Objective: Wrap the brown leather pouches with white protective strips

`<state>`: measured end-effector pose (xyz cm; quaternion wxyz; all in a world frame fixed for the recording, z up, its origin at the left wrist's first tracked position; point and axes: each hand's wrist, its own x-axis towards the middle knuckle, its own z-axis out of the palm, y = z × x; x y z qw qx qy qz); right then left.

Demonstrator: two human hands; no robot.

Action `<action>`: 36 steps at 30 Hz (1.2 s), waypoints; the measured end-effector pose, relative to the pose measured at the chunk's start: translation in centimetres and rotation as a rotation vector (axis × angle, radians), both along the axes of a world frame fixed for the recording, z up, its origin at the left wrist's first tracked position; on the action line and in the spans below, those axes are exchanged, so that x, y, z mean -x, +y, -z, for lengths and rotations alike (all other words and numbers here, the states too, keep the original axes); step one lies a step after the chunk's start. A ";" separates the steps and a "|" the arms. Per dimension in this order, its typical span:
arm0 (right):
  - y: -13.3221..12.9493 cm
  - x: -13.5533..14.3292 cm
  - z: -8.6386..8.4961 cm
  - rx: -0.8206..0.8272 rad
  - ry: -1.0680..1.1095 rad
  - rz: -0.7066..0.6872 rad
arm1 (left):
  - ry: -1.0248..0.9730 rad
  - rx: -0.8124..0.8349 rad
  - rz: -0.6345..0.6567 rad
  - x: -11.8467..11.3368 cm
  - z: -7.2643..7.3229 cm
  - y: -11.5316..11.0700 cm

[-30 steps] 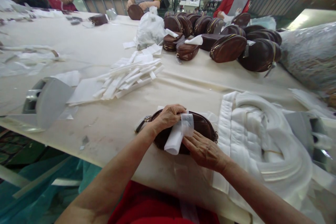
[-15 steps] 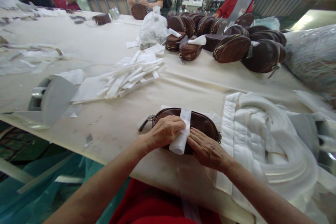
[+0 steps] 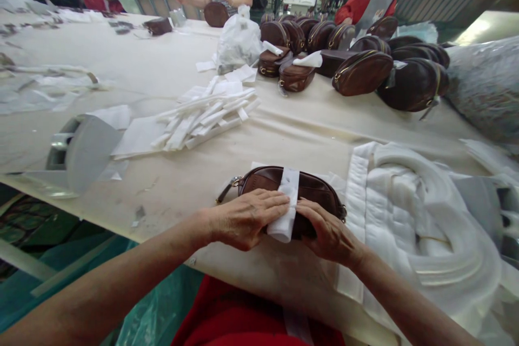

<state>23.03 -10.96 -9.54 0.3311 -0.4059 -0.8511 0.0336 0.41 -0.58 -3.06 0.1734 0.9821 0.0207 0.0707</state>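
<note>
— There's the dark-brown oval leather bag [image 3: 316, 189], on the cream-coloured table [image 3: 194, 173] right in front of you, long axis running left to right!

— And the soft white wrapping strip [image 3: 289, 181] crosses it the short way, near the middle. Your left hand [image 3: 243, 219] is spread flat, fingers stretched, tips on the strip's left side.

— Your right hand [image 3: 327, 230]?

— Bent fingers against the bag, right at the strip's other edge; whether they pinch anything, I can't tell. Neither hand is clearly nearer.
</note>
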 end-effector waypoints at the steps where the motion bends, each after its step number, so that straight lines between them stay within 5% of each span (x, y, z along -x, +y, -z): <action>1: -0.1 0.0 0.0 0.008 -0.008 0.010 | 0.002 -0.059 0.007 0.1 0.2 0.0; 7: -0.1 -0.1 -1.2 0.106 -0.107 -0.047 | -0.016 -0.371 0.107 0.1 1.0 0.4; 17: 0.6 -0.8 -3.8 0.272 -0.213 -0.155 | 0.078 -0.263 0.185 0.2 -0.1 1.9; 26: -0.2 -0.4 -0.2 0.037 -0.242 -0.095 | -0.091 -0.391 0.106 0.5 3.3 -0.4; 36: -1.1 0.5 -1.7 0.103 -0.186 -0.040 | -0.062 -0.466 0.098 0.7 2.6 -0.5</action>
